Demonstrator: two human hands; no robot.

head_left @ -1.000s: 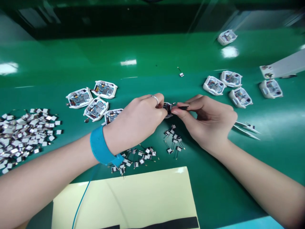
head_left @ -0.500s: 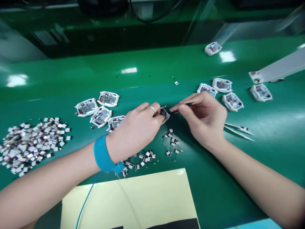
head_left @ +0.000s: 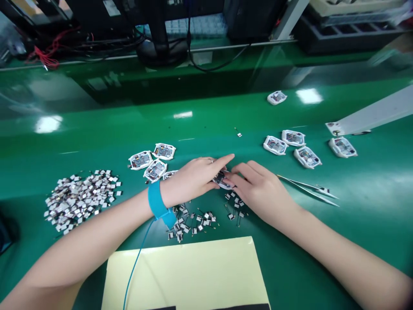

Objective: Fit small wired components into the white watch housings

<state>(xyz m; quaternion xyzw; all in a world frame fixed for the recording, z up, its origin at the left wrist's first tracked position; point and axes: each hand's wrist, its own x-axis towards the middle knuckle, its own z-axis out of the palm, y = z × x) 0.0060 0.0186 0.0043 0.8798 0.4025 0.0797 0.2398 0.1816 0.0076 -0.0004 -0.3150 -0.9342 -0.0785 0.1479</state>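
Between my two hands is a small white watch housing [head_left: 223,181] with its circuit board facing up. My left hand [head_left: 193,178], with a ring and a blue wrist strap [head_left: 156,200], is closed on the housing's left side, its index finger stretched over the top. The fingers of my right hand [head_left: 258,185] are bent and hold the housing's right edge. My fingers cover much of the board. Just below lie small square parts with short leads [head_left: 237,206]. Tweezers [head_left: 309,189] lie to the right of my right hand.
A large heap of square parts [head_left: 80,198] lies left, with a smaller group [head_left: 193,221] below my left hand. More open housings [head_left: 155,170] sit left, others [head_left: 293,137] right. A yellow sheet [head_left: 187,275] lies in front; a white bar [head_left: 371,112] juts in from the right.
The view has tilted up. My right hand has closed in on the housing, and the thin dark thing in its fingers no longer shows. My left index finger has stretched out.
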